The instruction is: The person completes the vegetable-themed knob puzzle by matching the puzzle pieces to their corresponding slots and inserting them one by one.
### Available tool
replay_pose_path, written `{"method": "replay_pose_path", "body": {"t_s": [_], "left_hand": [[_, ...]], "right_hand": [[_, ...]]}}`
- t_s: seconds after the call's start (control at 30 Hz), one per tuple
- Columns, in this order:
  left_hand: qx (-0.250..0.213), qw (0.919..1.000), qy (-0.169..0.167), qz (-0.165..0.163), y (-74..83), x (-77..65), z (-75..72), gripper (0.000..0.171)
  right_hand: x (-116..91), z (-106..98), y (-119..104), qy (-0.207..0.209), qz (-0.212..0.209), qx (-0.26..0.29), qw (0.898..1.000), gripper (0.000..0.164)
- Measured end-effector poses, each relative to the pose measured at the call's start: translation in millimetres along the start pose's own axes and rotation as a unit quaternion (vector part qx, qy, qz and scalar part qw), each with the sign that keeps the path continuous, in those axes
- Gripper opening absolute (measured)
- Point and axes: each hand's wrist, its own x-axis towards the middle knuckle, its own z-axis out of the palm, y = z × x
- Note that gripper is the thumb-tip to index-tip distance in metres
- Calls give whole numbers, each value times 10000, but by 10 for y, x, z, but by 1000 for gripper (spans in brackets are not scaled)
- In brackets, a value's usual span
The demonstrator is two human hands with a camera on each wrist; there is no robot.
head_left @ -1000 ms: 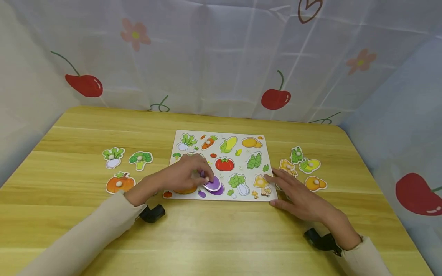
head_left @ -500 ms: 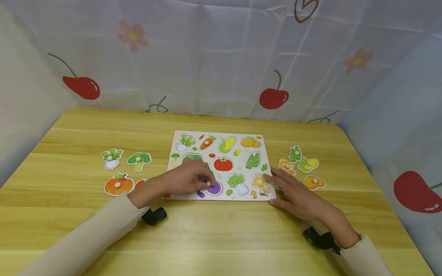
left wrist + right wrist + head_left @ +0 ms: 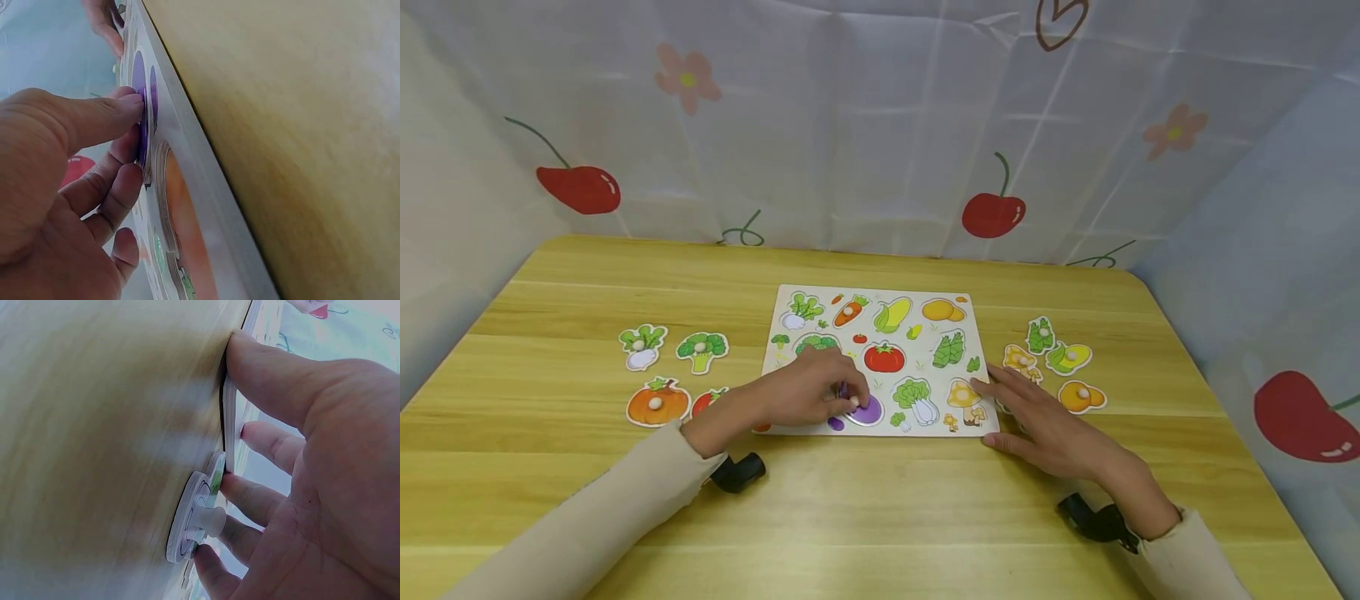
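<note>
My left hand [image 3: 808,387] pinches the small knob of the purple eggplant piece [image 3: 870,412] on the vegetable peg puzzle board [image 3: 880,429]. In the left wrist view, thumb and fingertips meet at the eggplant piece [image 3: 143,140], which lies at its purple recess; whether it is fully seated cannot be told. At the board's right edge rests my right hand [image 3: 1060,429], fingers extended, thumb by the near corner. Beneath its palm, the right wrist view shows a white piece with a pale knob [image 3: 209,520], mostly hidden in the head view. The carrot piece [image 3: 849,312] sits in the board.
Left of the board lie the turnip [image 3: 642,347], broccoli [image 3: 702,353], pumpkin [image 3: 658,403] and tomato [image 3: 705,402] pieces. To the right are the asparagus-like green [image 3: 1041,336], corn [image 3: 1069,359], mushroom [image 3: 1022,362] and potato-like [image 3: 1082,397] pieces. A printed curtain [image 3: 850,167] hangs behind the table.
My left hand has lowered the eggplant piece from a raised, offset position onto its recess, shifting slightly. The right hand has stayed at the board's edge.
</note>
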Motion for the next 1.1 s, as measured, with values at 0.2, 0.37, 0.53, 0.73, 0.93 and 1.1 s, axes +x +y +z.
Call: {"method": "replay_pose_path", "body": {"t_s": [0.2,0.37,0.53,0.73,0.93,1.1], "left_hand": [[127,9999,31,48,9,-8,-3,9],[102,9999,-2,-23,27,-12,0,8],[77,10000,1,-55,35,-10,8,7],[123,9999,34,-10,34,-7,-1,8],[166,9998,98,61,26,-4,-14,8],[143,9999,8,-2,14,-17,5,9]], "right_hand": [[6,2,-5,-3,-21,-31,10000,66],[-3,-14,-13,17,-76,-22,10000,65],[-8,-10,-16,-10,14,25,10000,66],[-14,-14,-19,10,-21,-1,10000,65],[-17,-12,-13,47,-71,-16,10000,65],[-18,-5,-10,66,-80,-24,9999,65]]}}
